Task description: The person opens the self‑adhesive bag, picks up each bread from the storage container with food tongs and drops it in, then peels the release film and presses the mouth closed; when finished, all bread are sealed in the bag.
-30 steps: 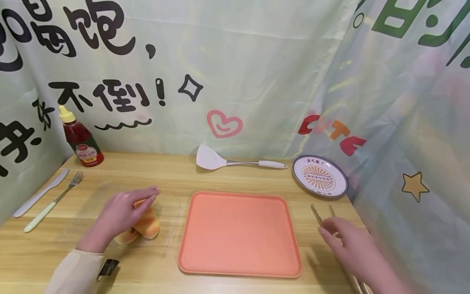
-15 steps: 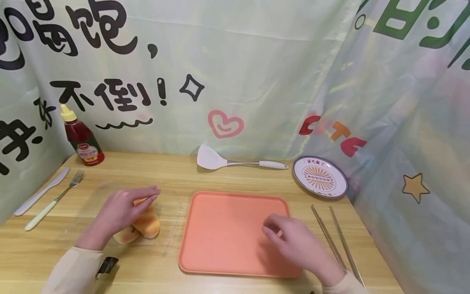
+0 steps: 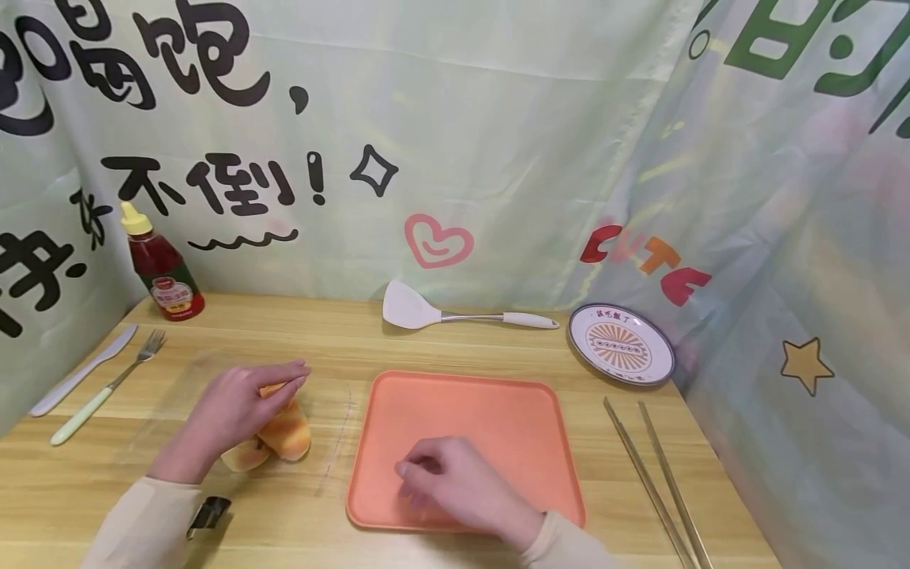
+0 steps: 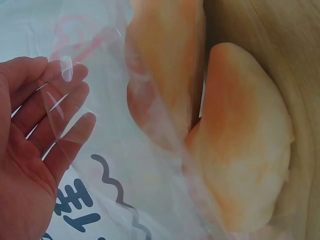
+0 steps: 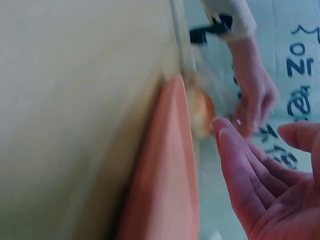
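Observation:
On the left of the table lie two golden bread rolls in or under a clear plastic bag; which of the two, I cannot tell. My left hand is above the rolls and seems to pinch the raised film between thumb and forefinger, its other fingers nearly straight. Above the front part of a coral-pink tray hovers my right hand, with nothing in it. Its fingers are loosely bent in the head view. In the right wrist view they point toward the rolls and the left hand.
A pair of metal chopsticks lies right of the tray, and a patterned plate behind them. At the back is a white spatula. A sauce bottle, knife and fork are at left. Fabric walls enclose the table.
My right hand has moved left from the chopsticks, which stay on the table, to over the tray. The left hand and the rolls have barely moved.

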Action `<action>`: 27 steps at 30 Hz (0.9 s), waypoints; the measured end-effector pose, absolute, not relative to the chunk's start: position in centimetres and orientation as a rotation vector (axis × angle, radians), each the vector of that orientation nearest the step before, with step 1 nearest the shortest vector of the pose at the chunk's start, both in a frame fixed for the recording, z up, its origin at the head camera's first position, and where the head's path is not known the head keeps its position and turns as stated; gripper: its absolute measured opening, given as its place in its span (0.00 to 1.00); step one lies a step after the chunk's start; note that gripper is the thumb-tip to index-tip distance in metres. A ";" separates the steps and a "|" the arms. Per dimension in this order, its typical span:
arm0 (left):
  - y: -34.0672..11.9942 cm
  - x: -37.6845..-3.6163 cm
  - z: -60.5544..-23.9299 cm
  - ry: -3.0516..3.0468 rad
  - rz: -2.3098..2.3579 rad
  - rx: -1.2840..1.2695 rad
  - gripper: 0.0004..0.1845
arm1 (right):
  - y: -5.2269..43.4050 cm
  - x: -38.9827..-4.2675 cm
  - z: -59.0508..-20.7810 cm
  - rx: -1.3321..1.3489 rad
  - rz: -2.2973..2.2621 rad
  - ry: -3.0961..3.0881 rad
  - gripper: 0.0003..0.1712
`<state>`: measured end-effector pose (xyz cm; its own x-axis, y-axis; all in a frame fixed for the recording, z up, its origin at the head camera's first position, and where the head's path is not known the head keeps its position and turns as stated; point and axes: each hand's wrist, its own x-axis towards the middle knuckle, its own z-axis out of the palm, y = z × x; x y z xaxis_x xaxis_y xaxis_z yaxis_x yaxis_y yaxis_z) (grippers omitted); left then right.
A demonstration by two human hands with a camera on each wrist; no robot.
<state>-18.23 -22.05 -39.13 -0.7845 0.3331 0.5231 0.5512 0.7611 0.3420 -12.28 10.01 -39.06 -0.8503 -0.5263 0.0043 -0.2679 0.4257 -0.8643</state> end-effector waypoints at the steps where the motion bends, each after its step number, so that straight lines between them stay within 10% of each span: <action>1: -22.1 -18.2 -39.1 -2.515 -0.678 -0.673 0.12 | 9.3 -12.1 -39.2 -0.672 -1.423 2.370 0.15; 27: -22.2 -18.4 -39.0 -2.481 -0.648 -0.674 0.11 | -3.3 -9.9 -41.9 -0.034 -1.982 1.465 0.18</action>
